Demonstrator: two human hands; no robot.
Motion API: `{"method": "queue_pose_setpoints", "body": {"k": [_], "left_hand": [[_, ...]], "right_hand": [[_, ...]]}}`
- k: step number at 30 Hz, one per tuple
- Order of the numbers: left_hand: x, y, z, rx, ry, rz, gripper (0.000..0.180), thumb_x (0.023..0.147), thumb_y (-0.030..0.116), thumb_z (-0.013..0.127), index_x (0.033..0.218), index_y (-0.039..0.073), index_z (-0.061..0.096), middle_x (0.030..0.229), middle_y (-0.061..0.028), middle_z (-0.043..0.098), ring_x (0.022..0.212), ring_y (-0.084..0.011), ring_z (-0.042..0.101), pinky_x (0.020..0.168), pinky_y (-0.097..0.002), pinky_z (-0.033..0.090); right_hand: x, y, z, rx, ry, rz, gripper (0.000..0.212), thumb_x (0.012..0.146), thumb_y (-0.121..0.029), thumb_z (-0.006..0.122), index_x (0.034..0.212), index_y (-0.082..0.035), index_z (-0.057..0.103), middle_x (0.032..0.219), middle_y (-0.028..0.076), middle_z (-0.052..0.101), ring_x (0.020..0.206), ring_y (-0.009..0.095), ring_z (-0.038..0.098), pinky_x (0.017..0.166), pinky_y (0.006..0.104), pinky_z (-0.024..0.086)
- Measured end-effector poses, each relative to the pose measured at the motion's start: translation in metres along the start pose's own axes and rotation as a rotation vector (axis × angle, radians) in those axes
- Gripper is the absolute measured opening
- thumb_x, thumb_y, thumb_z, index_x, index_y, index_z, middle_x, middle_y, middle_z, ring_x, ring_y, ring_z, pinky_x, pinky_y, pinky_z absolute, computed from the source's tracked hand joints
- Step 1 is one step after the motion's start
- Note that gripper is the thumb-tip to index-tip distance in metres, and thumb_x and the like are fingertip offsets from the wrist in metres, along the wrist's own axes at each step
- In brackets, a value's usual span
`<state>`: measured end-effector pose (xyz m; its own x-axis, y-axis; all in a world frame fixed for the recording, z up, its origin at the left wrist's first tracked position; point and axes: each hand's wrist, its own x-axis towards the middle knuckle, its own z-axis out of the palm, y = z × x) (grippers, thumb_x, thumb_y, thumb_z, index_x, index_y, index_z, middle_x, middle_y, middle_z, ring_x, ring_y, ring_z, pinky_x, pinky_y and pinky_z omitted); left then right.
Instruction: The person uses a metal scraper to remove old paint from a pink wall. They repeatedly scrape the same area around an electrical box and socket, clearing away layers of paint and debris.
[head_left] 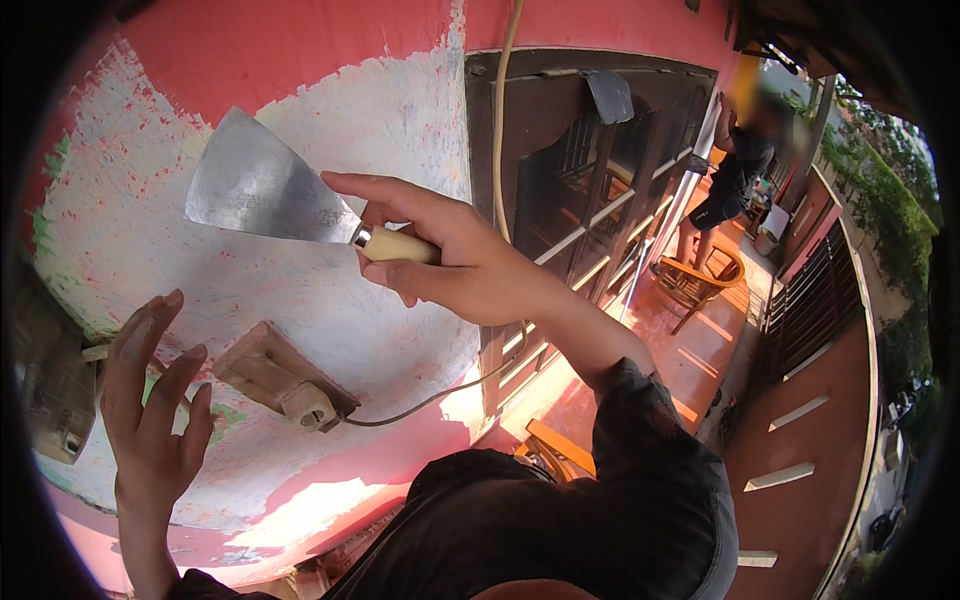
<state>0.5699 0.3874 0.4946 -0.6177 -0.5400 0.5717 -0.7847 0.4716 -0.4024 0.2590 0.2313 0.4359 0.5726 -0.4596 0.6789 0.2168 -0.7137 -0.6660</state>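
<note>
Right fingers (388,190) around scraper (275,190) (pale-handled)

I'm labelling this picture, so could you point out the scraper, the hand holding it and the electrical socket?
Scraper (284,196): head view, on its metal blade.
Right hand (462,252): head view, on the back of the hand.
Electrical socket (304,403): head view, on its pale casing.
</note>
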Motion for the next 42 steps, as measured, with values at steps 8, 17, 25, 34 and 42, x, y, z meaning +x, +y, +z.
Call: {"method": "queue_pose_setpoints", "body": {"k": [8, 17, 25, 34, 42], "left_hand": [[0.075, 0.001, 0.000, 0.354, -0.103, 0.265, 0.063, 0.078, 0.008, 0.073, 0.138, 0.005, 0.052, 0.151, -0.0159, 0.051, 0.137, -0.0351, 0.051, 0.113, -0.0484, 0.047], [0.092, -0.030, 0.029, 0.426, 0.074, 0.332, 0.033, 0.079, 0.011, 0.069, 0.110, 0.003, 0.063, 0.116, -0.0064, 0.060, 0.112, -0.0212, 0.063, 0.092, -0.0314, 0.059], [0.091, -0.047, 0.045, 0.398, 0.076, 0.407, 0.015, 0.076, 0.010, 0.069, 0.084, 0.006, 0.057, 0.106, -0.0050, 0.057, 0.104, -0.0179, 0.063, 0.074, -0.0300, 0.062], [0.097, -0.057, 0.049, 0.407, 0.142, 0.417, 0.015, 0.074, 0.009, 0.070, 0.083, 0.006, 0.058, 0.097, -0.0036, 0.057, 0.095, -0.0163, 0.064, 0.066, -0.0273, 0.060], [0.097, -0.045, 0.037, 0.375, -0.015, 0.271, 0.028, 0.079, 0.006, 0.070, 0.106, 0.000, 0.065, 0.117, -0.0076, 0.065, 0.114, -0.0237, 0.066, 0.078, -0.0306, 0.063]], "right_hand": [[0.000, 0.014, 0.024, 0.574, 0.097, 0.096, 0.076, 0.100, 0.000, 0.059, 0.164, -0.007, 0.019, 0.107, 0.015, 0.060, 0.061, 0.014, 0.060, 0.044, 0.0260, 0.048], [0.016, 0.022, 0.077, 0.882, 0.161, 0.166, 0.072, 0.098, 0.004, 0.056, 0.163, -0.011, 0.029, 0.106, 0.015, 0.061, 0.059, 0.011, 0.056, 0.041, 0.0214, 0.041], [0.011, 0.066, 0.100, 1.746, -0.165, 0.231, 0.046, 0.110, -0.014, 0.041, 0.153, -0.029, 0.046, 0.091, 0.003, 0.047, 0.055, 0.008, 0.040, 0.046, 0.0201, 0.036], [0.015, 0.066, 0.095, 1.715, -0.184, 0.244, 0.040, 0.113, -0.017, 0.036, 0.146, -0.030, 0.055, 0.084, 0.000, 0.044, 0.053, 0.007, 0.037, 0.044, 0.0200, 0.032], [0.021, 0.043, 0.092, 1.590, -0.135, 0.390, 0.031, 0.112, -0.019, 0.043, 0.127, -0.039, 0.061, 0.077, -0.003, 0.045, 0.048, 0.006, 0.032, 0.040, 0.0197, 0.026]]}}
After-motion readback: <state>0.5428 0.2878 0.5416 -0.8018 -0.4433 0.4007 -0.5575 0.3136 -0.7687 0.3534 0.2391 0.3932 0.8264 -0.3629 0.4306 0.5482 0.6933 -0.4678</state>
